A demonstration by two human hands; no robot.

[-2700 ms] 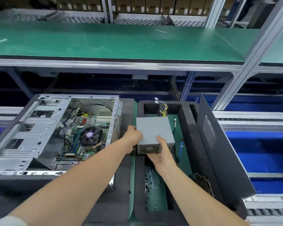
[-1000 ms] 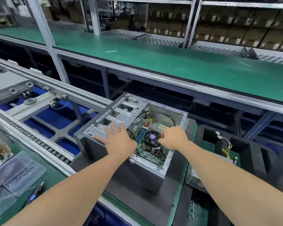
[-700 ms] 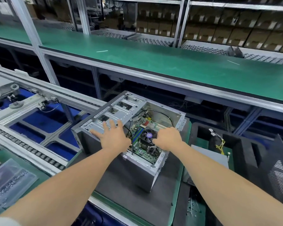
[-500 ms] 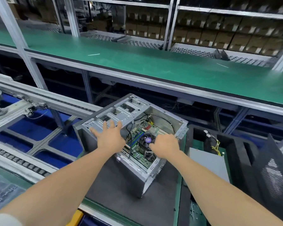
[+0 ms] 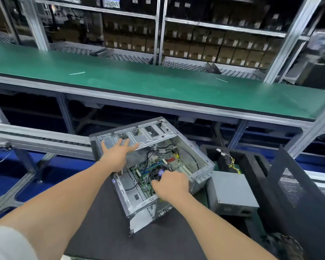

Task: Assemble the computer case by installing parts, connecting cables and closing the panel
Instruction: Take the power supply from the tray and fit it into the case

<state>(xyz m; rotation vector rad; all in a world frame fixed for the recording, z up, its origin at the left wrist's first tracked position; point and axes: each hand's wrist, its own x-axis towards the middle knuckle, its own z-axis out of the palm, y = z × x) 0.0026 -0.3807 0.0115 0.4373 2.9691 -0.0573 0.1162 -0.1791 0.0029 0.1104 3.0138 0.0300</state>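
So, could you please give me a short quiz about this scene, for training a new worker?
1. True or false: the power supply already sits inside the computer case.
2. The left hand lies flat on: A) the drive cage; B) the motherboard; C) the green shelf.
3. Which hand curls over the case's near rim?
Key: 1 false; 2 A; 3 the right hand.

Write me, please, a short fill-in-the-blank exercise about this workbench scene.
The hand lying flat on the open silver metal computer case is the person's ____ one. The grey metal power supply box lies to the case's ____. It rests in a ____ foam tray.
Missing words: left; right; black.
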